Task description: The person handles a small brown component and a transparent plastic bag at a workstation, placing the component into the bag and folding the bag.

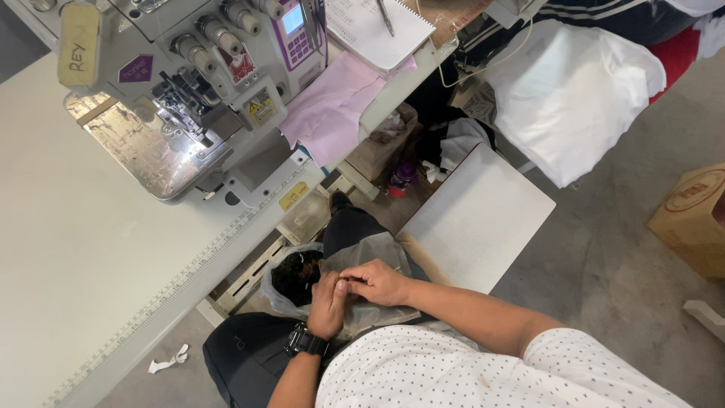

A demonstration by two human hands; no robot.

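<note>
While the person sits at the sewing table (68, 249), both hands work over a clear plastic bag (362, 261) lying in the lap.

Item 1: clear plastic bag. Loc: on lap, over black trousers (249, 355), below table edge. Long axis runs approx. left-right in view; open mouth points left toward table, showing dark contents (294, 276); flat closed part extends right, under the hands. Contents too dark to ID.

Item 2: left hand (326, 306). Black wristwatch (304, 341) on wrist. Fingers curled, tips pressed together with those of other hand at bag surface. Whether it pinches bag film or sth. small: cannot tell.

Item 3: right hand (377, 282). Forearm comes in from right, across lap. Fingers bent in, thumb side touching left hand's fingertips; rests on bag. Exact grip hidden by knuckles.

Item 4: overlock-type sewing machine (196, 98). On table, upper left; metal bed plate, thread knobs, small purple control panel.

Item 5: pink cloth (332, 106). Draped at table edge, just right of machine.

Item 6: spiral notepad (377, 30) w/ pen on it, top centre.

Item 7: white side board (476, 219). Right of knees, flat, tilted diagonal in view.

Item 8: white fabric pile (574, 91). Upper right, above board.

Item 9: cardboard box (691, 219). Floor, far right edge.

Item 10: white scrap (168, 361). Floor, near table's ruler strip, well apart from hands.

Misc.: person wears white dotted shirt (468, 374).
</note>
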